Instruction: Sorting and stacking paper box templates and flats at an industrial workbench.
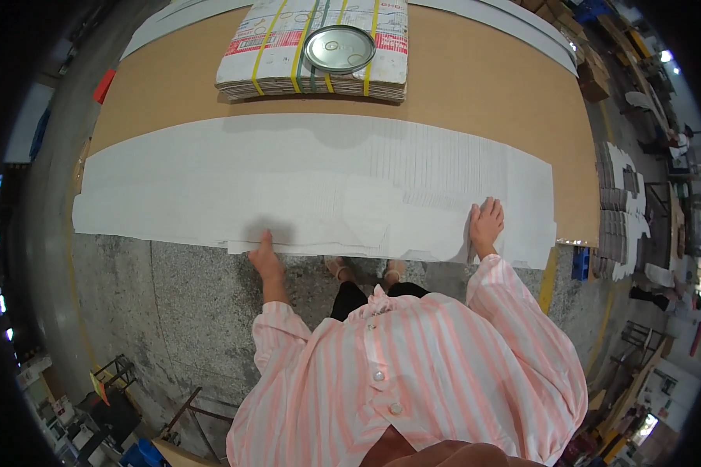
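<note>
A long white cardboard sheet (304, 179) with cut, slightly ragged edges lies across the brown board in front of me; fine parallel lines run over its right half. My left hand (268, 265) pinches its near edge, thumb on top and the other fingers hidden beneath. Farther right, my right hand (486, 224) rests on the white surface near that edge, its fingers stretched out and holding nothing. Whether the white layer is one sheet or several stacked, I cannot tell.
A strapped bundle of flattened cartons (241, 66) sits at the far middle of the brown board (160, 93). On it lies a round metal lid or tin (339, 48). Stacks of white cut cardboard (615, 210) stand to the right. A metal frame (199, 416) is at lower left.
</note>
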The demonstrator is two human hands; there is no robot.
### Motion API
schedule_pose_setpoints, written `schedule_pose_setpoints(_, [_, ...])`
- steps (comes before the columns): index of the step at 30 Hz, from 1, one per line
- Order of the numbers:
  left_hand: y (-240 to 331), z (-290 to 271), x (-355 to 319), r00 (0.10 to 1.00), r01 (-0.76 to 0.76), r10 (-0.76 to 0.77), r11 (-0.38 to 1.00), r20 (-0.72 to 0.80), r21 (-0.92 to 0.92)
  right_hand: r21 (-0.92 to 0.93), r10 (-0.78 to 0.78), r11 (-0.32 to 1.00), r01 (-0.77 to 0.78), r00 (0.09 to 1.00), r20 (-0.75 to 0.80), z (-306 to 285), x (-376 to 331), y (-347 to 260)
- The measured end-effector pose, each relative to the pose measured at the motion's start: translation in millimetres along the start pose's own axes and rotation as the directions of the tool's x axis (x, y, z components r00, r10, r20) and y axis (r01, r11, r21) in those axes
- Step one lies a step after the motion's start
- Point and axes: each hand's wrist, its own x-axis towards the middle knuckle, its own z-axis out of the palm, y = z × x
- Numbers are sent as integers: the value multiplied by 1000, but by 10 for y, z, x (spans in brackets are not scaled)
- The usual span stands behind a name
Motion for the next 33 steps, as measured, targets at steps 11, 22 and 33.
schedule_pose_setpoints(11, [-91,-16,145,993,100,-107,986,-49,-133,-6,-30,1000,30,999,14,-3,-21,4])
schedule_pose_setpoints(22, [-413,-107,333,1000,15,-16,999,-18,-41,-23,-40,999,40,999,30,21,25,41])
schedule_pose_setpoints(33, [-163,-117,315,905,424,-200,506,376,-751,-130,-58,989,63,997,48,79,114,198])
